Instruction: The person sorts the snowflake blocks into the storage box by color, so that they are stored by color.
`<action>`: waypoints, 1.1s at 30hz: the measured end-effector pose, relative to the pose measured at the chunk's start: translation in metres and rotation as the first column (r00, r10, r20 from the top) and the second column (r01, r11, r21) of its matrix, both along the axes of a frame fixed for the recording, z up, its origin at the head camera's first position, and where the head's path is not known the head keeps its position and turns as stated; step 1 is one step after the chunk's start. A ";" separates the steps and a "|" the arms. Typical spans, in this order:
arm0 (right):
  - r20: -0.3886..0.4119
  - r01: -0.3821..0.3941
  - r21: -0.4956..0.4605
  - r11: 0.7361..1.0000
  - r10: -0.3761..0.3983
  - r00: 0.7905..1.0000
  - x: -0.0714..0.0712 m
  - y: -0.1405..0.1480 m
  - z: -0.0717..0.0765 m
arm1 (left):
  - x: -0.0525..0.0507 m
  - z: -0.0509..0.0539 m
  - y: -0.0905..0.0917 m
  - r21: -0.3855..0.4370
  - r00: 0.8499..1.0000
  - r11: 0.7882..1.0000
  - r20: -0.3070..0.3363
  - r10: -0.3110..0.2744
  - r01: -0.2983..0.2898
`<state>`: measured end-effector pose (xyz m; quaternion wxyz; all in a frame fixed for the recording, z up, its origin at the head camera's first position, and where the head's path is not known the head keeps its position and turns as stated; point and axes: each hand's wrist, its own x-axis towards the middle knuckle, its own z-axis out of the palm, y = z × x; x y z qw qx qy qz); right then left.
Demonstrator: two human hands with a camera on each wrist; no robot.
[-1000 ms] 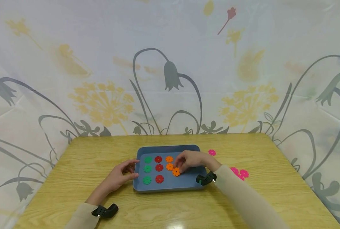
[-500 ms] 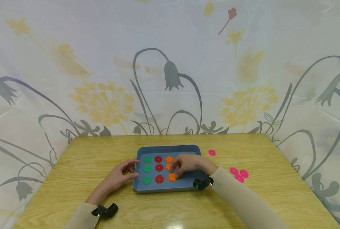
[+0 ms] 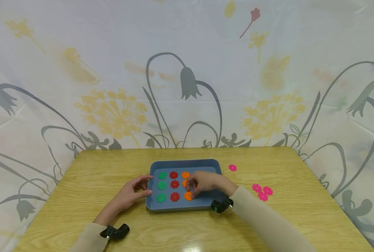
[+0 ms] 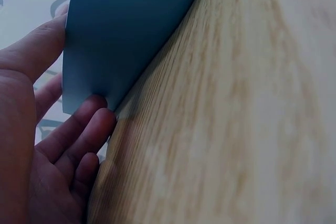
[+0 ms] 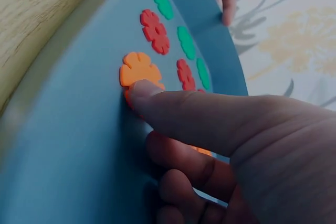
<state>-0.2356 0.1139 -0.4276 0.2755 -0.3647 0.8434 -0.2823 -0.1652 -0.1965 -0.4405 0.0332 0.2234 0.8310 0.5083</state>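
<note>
A blue tray [image 3: 205,203] holds flower-shaped plastic discs in columns: green discs [image 3: 162,185], red discs [image 3: 174,184] and orange discs [image 3: 185,174]. My right hand [image 3: 204,182] is over the tray with curled fingers, holding the nearest orange flower disc [image 5: 139,69] against its floor. The thumb covers part of this disc in the right wrist view; the middle orange disc is partly hidden behind the fingers. At the tray's left end, my left hand [image 3: 131,190] grips the wall, its thumb and index finger at the rim and other fingers against the outside [image 4: 94,129].
Three pink flower discs [image 3: 263,192] lie close together on the wooden table [image 3: 136,231], right of the tray. Another pink disc [image 3: 232,168] lies farther back, near the tray's far right corner. Behind the table hangs a flower-patterned cloth [image 3: 187,115].
My right hand has carried the orange disc slightly left and toward me, down to the front of the orange column. In the last half second it barely moves. The left hand stays put.
</note>
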 end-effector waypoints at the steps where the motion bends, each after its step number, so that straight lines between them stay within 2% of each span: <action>1: 0.003 -0.003 -0.008 1.000 0.003 1.000 0.000 0.001 0.000 | 0.000 0.000 0.000 -0.001 1.000 1.000 0.000 0.000 0.000; 7: -0.002 -0.002 -0.086 0.996 0.002 1.000 -0.005 0.010 0.000 | 0.000 0.000 -0.002 -0.013 1.000 1.000 0.019 0.006 -0.006; 14: -0.068 0.063 -0.131 0.989 -0.072 0.995 -0.008 0.023 0.004 | -0.001 -0.002 -0.003 -0.019 1.000 1.000 0.009 0.006 -0.006; 21: -0.052 0.140 -0.245 0.959 -0.157 0.986 -0.012 0.048 0.011 | -0.001 -0.002 -0.001 -0.012 1.000 1.000 0.015 0.001 -0.001; 26: -0.075 0.245 -0.318 0.916 -0.282 0.956 -0.014 0.072 0.013 | -0.002 -0.002 -0.001 -0.005 1.000 1.000 0.029 0.005 -0.004; 29: -0.080 0.312 -0.353 0.882 -0.361 0.929 -0.015 0.087 0.011 | -0.002 -0.002 -0.001 -0.003 1.000 1.000 0.031 0.006 -0.006; 33: -0.077 0.405 -0.379 0.832 -0.465 0.882 -0.016 0.106 0.007 | -0.002 -0.002 -0.002 -0.004 1.000 1.000 0.026 0.004 -0.004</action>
